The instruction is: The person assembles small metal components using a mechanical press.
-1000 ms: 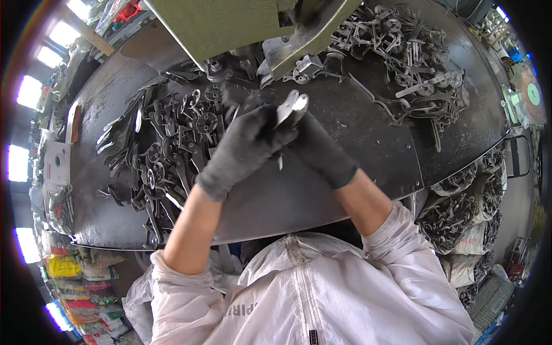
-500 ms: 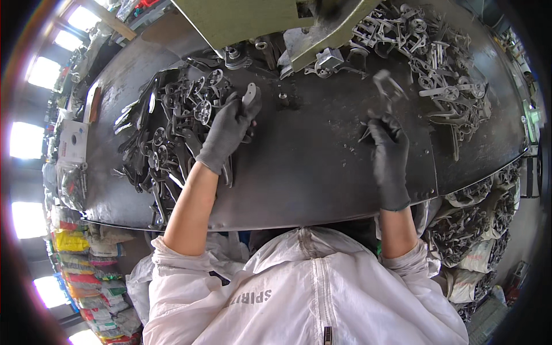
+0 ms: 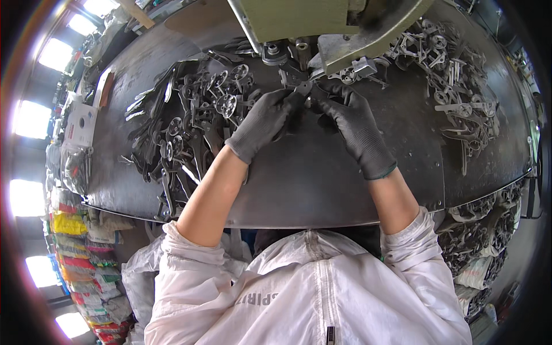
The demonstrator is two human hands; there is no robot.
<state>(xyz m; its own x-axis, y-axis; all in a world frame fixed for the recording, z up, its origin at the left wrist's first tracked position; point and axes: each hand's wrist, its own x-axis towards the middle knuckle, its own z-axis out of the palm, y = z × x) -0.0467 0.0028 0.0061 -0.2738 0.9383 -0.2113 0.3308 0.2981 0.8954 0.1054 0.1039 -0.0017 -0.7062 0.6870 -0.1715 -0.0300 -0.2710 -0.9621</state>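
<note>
Both my hands wear dark grey gloves and meet in front of the green machine. My left hand is closed on a flat grey metal part with a rounded end. My right hand is closed at the right side of that part, fingertips pinched together. Whatever small thing it may hold is hidden by the glove. Left of my left hand lies a heap of dark metal lever parts, some with round spoked ends.
A heap of lighter metal parts spreads over the right side of the dark metal table. The machine's curved arm overhangs the back. A white box stands at the left edge. Stacked bags are on the floor at left.
My left hand has moved right from the dark heap with the flat part. My right hand has come in from the right to meet it. A blurred metal part near the right hand is gone from there.
</note>
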